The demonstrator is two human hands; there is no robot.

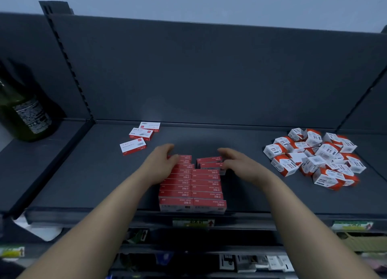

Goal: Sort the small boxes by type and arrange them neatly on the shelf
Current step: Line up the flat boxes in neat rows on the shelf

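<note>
A dark grey metal shelf [83, 174] fills the frame. At lower centre, flat red boxes [192, 188] lie in two touching columns running from the front edge toward the back; their print is blurred, but they look like staple boxes. At centre left, well apart from them, three white-topped staple boxes [141, 133] lie loose, one marked 24/6. At the right sits a jumbled heap of white-and-orange paper clip boxes [314, 157]. At far left, past an upright divider, stands a dark green bottle [23, 113].
</note>
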